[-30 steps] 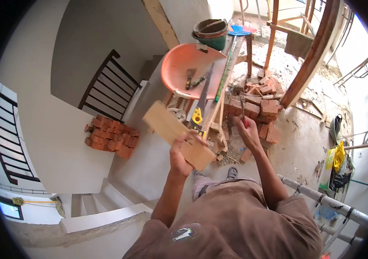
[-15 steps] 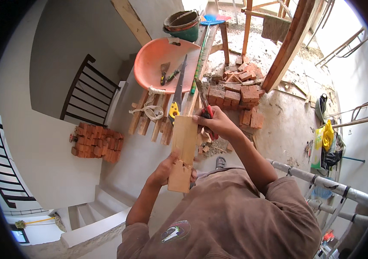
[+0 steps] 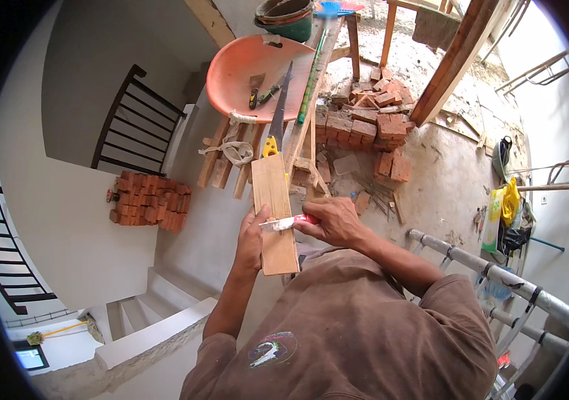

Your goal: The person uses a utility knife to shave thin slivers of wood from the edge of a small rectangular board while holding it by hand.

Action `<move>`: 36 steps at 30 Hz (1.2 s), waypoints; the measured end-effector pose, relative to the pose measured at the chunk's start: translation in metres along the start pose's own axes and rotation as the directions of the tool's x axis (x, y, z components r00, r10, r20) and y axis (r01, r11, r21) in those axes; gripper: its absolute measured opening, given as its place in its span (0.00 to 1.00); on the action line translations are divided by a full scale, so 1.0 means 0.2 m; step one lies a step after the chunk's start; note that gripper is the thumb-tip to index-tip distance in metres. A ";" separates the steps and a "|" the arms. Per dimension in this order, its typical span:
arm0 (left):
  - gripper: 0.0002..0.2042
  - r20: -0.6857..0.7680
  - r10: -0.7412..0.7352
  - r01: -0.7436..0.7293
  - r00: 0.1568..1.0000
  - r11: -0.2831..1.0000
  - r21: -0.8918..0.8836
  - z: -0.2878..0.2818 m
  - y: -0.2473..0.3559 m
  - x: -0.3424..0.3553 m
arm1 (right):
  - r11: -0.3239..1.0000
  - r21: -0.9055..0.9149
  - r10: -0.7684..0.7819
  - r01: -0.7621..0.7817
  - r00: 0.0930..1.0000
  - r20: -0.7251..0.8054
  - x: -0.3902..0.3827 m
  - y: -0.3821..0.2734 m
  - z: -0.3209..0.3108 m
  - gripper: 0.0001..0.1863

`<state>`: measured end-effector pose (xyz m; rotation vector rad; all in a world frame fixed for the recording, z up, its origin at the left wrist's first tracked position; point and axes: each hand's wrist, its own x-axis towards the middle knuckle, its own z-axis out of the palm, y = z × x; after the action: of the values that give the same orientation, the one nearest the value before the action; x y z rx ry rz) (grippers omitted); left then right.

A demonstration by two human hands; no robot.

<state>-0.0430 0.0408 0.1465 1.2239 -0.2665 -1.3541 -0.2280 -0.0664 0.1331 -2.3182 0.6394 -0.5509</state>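
Note:
My left hand (image 3: 251, 240) is closed around the left side of a pale wooden block (image 3: 272, 180), which stands lengthwise before my chest. A red-handled knife (image 3: 278, 224) is gripped in my right hand (image 3: 338, 221). Its flat metal blade lies crosswise over the face of the block, the tip reaching close to my left fingers. Just beyond the block's far end, a handsaw (image 3: 280, 123) with a yellow handle leans over the wooden bench (image 3: 296, 143) and a shallow orange basin (image 3: 228, 73). Inside the basin are a scraper (image 3: 254, 93) and a utility knife (image 3: 270, 93).
A green level-like bar (image 3: 311, 83) lies along the bench, with stacked buckets (image 3: 286, 20) at the far end. Brick piles stand to the right (image 3: 358, 130) and left (image 3: 151, 200). Metal scaffold tubes (image 3: 491, 270) run near my right elbow.
My right hand has come down and turned, laying the knife blade across the block. My left hand has moved up along the block's side. The view has shifted slightly.

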 end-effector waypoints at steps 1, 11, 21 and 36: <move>0.16 -0.021 0.008 -0.008 1.000 1.000 0.015 0.01 0.00 -0.01 | 1.000 -0.001 0.003 -0.003 1.000 -0.002 0.01 0.05 0.02 0.20; 0.17 0.050 0.013 -0.018 0.999 0.995 0.099 0.03 0.01 -0.06 | 0.993 0.070 0.104 -0.091 0.974 -0.200 0.09 0.27 0.02 0.23; 0.17 -0.020 0.071 -0.070 0.997 0.996 0.048 0.11 0.00 -0.03 | 0.992 0.010 -0.127 0.127 0.991 -0.032 0.05 0.14 -0.06 0.22; 0.16 0.151 -0.041 0.020 0.988 0.991 0.136 0.16 0.01 0.00 | 0.998 0.016 0.059 -0.057 0.971 -0.233 0.15 0.48 -0.13 0.24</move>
<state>-0.0664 0.0245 0.1627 1.2397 -0.4551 -1.4788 -0.2461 -0.1590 0.0911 -2.2361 0.8098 -0.8056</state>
